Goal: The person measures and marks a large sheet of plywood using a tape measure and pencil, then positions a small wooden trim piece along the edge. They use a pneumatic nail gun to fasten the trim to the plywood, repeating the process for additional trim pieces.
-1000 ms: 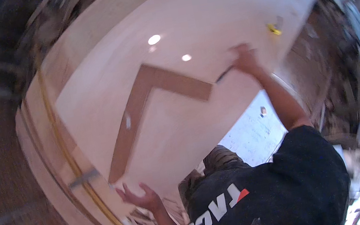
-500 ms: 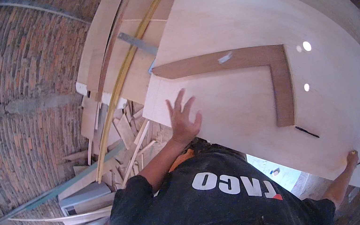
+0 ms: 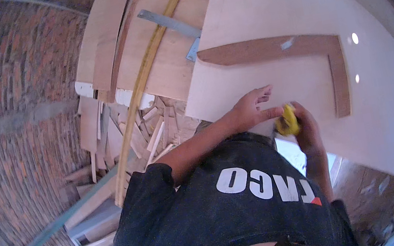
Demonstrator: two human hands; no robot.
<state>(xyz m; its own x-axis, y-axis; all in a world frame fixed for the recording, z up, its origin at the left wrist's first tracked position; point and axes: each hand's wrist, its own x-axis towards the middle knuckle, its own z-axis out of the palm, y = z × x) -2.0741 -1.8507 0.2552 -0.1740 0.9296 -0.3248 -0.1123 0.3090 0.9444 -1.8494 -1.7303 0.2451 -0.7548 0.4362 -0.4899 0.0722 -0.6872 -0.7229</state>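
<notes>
A yellow tape measure [image 3: 288, 121] sits in my right hand [image 3: 307, 125], whose fingers are wrapped round it close to my chest. My left hand [image 3: 253, 107] is beside it, fingers stretched out and slightly blurred. Its thumb points at the tape measure; whether it touches is unclear. Both hands are over the near edge of a large pale wooden sheet [image 3: 262, 13]. On that sheet lies a brown L-shaped wooden piece [image 3: 268, 48] with a long arm and a shorter one, a small pale scrap [image 3: 287, 44] on the long arm.
A metal square [image 3: 170, 23] with a blue stock pokes out at the sheet's left edge. A long yellowish strip [image 3: 140, 80] crosses stacked boards [image 3: 154, 41]. Wood offcuts [image 3: 159, 129] pile up left of me, near a brick wall [image 3: 9, 92].
My right hand has come from the sheet's far right corner to my chest with the tape measure. My left hand has moved right towards it. The dark thin stick by the L-shaped piece no longer shows.
</notes>
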